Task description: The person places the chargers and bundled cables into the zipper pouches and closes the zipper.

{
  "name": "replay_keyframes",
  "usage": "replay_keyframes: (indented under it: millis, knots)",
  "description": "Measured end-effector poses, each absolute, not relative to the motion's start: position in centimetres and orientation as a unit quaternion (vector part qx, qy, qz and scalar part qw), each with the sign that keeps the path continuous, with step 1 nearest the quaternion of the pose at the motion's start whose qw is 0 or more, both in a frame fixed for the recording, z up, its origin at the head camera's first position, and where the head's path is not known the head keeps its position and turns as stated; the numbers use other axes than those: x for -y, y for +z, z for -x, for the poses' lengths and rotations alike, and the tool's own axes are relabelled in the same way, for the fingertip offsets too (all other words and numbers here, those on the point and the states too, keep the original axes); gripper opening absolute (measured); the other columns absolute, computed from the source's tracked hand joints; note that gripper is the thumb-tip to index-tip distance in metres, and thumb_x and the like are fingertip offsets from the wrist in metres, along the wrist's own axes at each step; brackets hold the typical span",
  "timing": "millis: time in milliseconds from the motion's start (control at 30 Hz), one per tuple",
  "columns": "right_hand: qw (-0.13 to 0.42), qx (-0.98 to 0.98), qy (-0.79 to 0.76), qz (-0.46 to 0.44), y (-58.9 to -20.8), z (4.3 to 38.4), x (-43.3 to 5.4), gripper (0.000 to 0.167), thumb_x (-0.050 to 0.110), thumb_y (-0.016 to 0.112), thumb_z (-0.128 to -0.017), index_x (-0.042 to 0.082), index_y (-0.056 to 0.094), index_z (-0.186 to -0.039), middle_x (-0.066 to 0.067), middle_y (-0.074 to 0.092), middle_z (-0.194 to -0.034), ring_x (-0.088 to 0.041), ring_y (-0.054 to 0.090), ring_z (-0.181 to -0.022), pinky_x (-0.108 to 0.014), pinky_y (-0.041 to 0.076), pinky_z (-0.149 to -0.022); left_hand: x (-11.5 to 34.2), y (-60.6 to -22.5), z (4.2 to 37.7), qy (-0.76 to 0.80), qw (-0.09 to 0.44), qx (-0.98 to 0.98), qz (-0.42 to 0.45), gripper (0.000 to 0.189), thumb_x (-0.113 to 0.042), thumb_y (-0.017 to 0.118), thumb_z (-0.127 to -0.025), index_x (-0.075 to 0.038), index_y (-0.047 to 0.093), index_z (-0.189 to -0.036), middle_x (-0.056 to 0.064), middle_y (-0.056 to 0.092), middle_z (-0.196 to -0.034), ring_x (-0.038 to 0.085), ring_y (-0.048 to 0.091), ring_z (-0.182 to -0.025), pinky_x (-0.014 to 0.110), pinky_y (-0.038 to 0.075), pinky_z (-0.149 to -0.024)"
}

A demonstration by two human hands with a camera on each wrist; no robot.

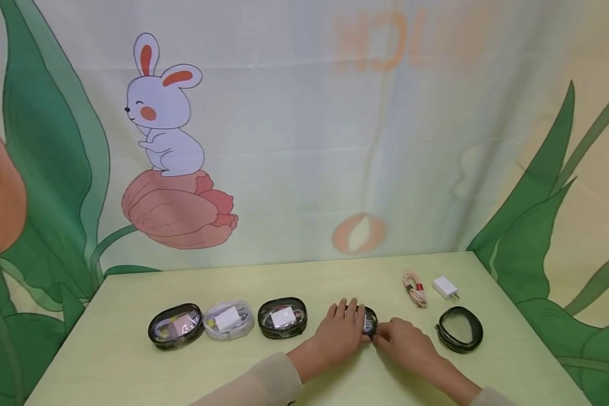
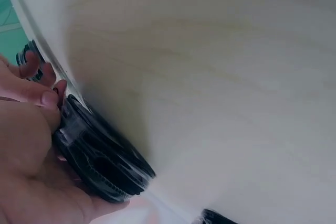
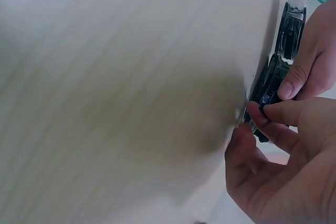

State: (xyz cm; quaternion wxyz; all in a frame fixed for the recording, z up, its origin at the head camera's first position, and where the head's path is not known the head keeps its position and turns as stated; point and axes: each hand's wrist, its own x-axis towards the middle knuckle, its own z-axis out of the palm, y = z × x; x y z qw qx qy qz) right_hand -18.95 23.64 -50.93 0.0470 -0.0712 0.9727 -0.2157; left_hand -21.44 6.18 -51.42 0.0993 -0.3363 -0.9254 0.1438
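A small oval case (image 1: 373,320) with a black rim and clear sides lies on the table. My left hand (image 1: 337,335) holds it down, fingers laid over its top and thumb along its near side. A zipper runs along the case's side (image 2: 100,166) in the left wrist view. At the case's right end, my right hand (image 1: 406,344) pinches a small dark zipper pull (image 3: 262,107) between thumb and forefinger. The left hand covers most of the case, so its contents are largely hidden.
Left of my hands stand a black-rimmed case (image 1: 170,345), a white-rimmed case (image 1: 228,336) and another black-rimmed case (image 1: 284,335), with items inside. To the right are a bundled pink cable (image 1: 414,290), a white plug charger (image 1: 445,287) and a black oval case (image 1: 479,330). A printed curtain (image 1: 284,141) hangs behind.
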Motion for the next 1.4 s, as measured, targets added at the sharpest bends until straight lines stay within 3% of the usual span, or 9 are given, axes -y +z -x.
replay_keyframes:
  millis: [133, 400, 767, 900, 1033, 1133, 1400]
  knots:
    - [0.013, -0.985, -0.144, 0.096, -50.8, 18.9, -24.0, 0.003, 0.027, 0.075, -0.092, 0.024, 0.077, -0.092, 0.005, 0.057, -0.093, -0.012, 0.054, -0.072, -0.036, 0.046, -0.052, -5.9, -51.2, 21.1, 0.17, 0.102, 0.914, 0.354, 0.061, -0.052, 0.044, -0.105, -0.012, 0.045, -0.152, 0.01, 0.047, -0.154, 0.028, 0.045, -0.141, 0.038, 0.041, -0.112]
    - [-0.057, -0.987, -0.048, 0.143, -50.9, 19.9, -24.9, 0.007, 0.028, 0.08, -0.088, 0.028, 0.075, -0.084, 0.006, 0.057, -0.102, -0.017, 0.055, -0.085, -0.039, 0.049, -0.049, -4.3, -51.3, 21.2, 0.167, 0.106, 0.879, 0.435, 0.045, -0.021, 0.037, -0.111, -0.005, 0.042, -0.153, 0.017, 0.04, -0.158, 0.032, 0.039, -0.146, 0.04, 0.038, -0.116]
    - [-0.057, -0.977, -0.092, 0.184, -51.5, 20.7, -24.8, 0.006, 0.022, 0.078, -0.09, 0.024, 0.074, -0.085, 0.002, 0.057, -0.104, -0.017, 0.056, -0.084, -0.033, 0.047, -0.052, -3.8, -50.5, 21.2, 0.146, 0.015, 0.906, 0.398, 0.05, -0.025, 0.033, -0.112, -0.011, 0.03, -0.16, 0.008, 0.022, -0.168, 0.024, 0.022, -0.154, 0.036, 0.028, -0.121]
    - [-0.071, -0.972, -0.081, 0.207, -51.3, 20.0, -24.3, 0.006, 0.021, 0.078, -0.089, 0.023, 0.074, -0.087, 0.001, 0.058, -0.105, -0.018, 0.056, -0.084, -0.032, 0.046, -0.051, -4.0, -50.7, 21.2, 0.099, 0.007, 0.932, 0.348, 0.067, -0.046, 0.04, -0.108, -0.004, 0.03, -0.159, 0.015, 0.024, -0.166, 0.029, 0.025, -0.153, 0.036, 0.027, -0.122]
    - [-0.08, -0.965, -0.086, 0.236, -50.9, 19.6, -24.1, 0.006, 0.019, 0.079, -0.088, 0.022, 0.074, -0.086, -0.004, 0.058, -0.11, -0.02, 0.057, -0.087, -0.032, 0.049, -0.055, -4.2, -51.1, 21.4, 0.088, 0.009, 0.939, 0.333, 0.089, -0.069, 0.035, -0.101, -0.001, 0.029, -0.158, 0.017, 0.025, -0.166, 0.03, 0.025, -0.153, 0.038, 0.025, -0.122]
    - [-0.099, -0.958, -0.079, 0.259, -51.0, 19.6, -24.2, 0.007, 0.019, 0.081, -0.087, 0.022, 0.074, -0.085, -0.006, 0.058, -0.115, -0.022, 0.057, -0.089, -0.031, 0.05, -0.056, -4.4, -51.0, 21.2, 0.114, 0.017, 0.935, 0.336, 0.084, -0.066, 0.032, -0.103, -0.003, 0.031, -0.158, 0.015, 0.027, -0.165, 0.028, 0.025, -0.153, 0.038, 0.026, -0.122]
    - [-0.152, -0.944, -0.008, 0.292, -51.1, 20.6, -24.9, 0.011, 0.025, 0.082, -0.085, 0.027, 0.073, -0.079, -0.002, 0.058, -0.124, -0.026, 0.06, -0.099, -0.03, 0.046, -0.05, -4.3, -51.0, 20.0, 0.173, 0.056, 0.915, 0.361, 0.068, -0.052, 0.041, -0.106, -0.007, 0.037, -0.157, 0.012, 0.032, -0.164, 0.025, 0.03, -0.151, 0.036, 0.03, -0.12]
